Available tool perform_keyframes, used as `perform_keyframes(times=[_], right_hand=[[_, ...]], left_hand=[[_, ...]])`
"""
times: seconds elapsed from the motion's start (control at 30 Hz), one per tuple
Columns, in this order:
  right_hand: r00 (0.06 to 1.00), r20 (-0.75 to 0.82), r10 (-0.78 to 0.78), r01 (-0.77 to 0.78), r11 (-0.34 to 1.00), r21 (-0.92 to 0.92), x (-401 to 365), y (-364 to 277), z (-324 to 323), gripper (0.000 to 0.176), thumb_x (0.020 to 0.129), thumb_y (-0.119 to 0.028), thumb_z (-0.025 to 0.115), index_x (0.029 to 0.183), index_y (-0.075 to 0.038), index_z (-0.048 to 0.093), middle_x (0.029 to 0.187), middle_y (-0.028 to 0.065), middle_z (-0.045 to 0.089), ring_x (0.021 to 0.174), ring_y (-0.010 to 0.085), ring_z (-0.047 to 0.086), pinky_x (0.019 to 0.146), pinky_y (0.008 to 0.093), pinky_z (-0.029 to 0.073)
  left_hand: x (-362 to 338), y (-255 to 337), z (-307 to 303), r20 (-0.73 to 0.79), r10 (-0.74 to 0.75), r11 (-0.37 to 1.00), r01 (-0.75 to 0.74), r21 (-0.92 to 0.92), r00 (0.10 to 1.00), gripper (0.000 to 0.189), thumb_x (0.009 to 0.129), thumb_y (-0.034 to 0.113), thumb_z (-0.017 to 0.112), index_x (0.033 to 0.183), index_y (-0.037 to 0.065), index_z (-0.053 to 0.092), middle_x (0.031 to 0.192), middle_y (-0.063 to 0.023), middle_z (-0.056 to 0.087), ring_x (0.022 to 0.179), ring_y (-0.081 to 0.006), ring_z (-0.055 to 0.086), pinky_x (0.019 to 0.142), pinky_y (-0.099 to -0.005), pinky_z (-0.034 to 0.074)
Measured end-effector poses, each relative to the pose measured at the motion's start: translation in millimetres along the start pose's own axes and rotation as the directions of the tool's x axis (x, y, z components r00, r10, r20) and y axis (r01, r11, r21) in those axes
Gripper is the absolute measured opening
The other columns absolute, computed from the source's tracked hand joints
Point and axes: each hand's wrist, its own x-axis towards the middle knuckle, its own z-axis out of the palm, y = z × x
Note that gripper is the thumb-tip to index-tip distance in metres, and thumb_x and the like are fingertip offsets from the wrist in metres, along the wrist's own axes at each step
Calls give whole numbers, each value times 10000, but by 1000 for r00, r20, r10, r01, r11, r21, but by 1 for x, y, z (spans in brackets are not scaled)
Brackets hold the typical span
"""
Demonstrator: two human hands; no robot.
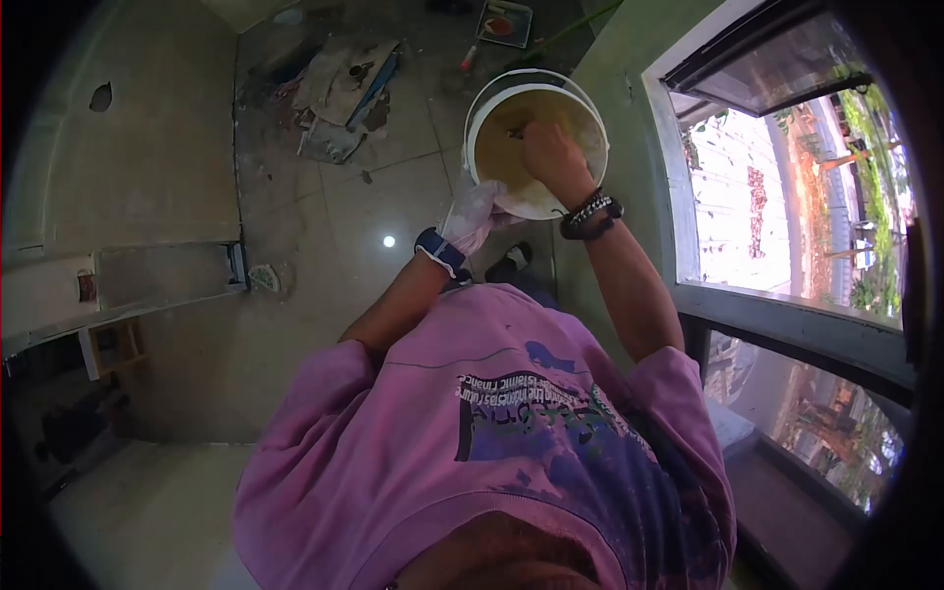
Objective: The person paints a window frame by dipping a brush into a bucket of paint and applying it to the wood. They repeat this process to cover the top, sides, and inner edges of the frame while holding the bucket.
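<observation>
A white bucket (474, 147) with a raised wire handle is tilted toward me, its inside yellowish brown with paler patches. My left hand (474, 208), in a white glove, grips the near left rim with its fingers closed. Inside the bucket's mouth is my bare right hand (556, 159), its fingers curled together. A small dark thing (515, 132) shows at those fingertips, too little of it to name. The bottom of the bucket is partly hidden behind my right hand.
Crumpled sheets (344, 93) lie on the tiled floor (383, 197) ahead. A tray (503, 24) and a red-tipped tool (469, 59) are farther off. An open window (688, 177) stands on the right. A ledge (162, 275) juts out at left.
</observation>
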Motion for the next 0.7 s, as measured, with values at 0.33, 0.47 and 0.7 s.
perform_keyframes(times=[0.33, 0.47, 0.7], right_hand=[[842, -224, -491, 369, 827, -425, -40, 34, 20, 233, 777, -170, 593, 948, -24, 653, 847, 129, 640, 757, 267, 617, 686, 347, 499], [914, -406, -12, 151, 938, 312, -97, 9, -106, 342, 848, -101, 553, 1180, -26, 597, 971, 275, 622, 913, 400, 619, 800, 437, 475], [302, -932, 198, 123, 962, 244, -109, 76, -278, 451, 916, -77, 473, 1367, -102, 457, 787, 181, 630, 555, 142, 523, 538, 316, 445]], left_hand=[[6, -30, -28, 83, 115, 993, -116, 5, 990, 409, 894, 156, 551, 1270, 67, 416, 1112, -91, 574, 970, -212, 603, 764, -378, 549], [24, -32, -23, 175, 238, 958, -200, -206, 955, 495, 881, 77, 492, 1349, 36, 337, 1271, -149, 499, 1167, -306, 533, 913, -467, 518], [103, -53, -78, 62, -68, 984, 77, -160, 996, 602, 803, 2, 406, 1375, 125, 264, 1320, -222, 416, 1103, -452, 540, 766, -622, 539]])
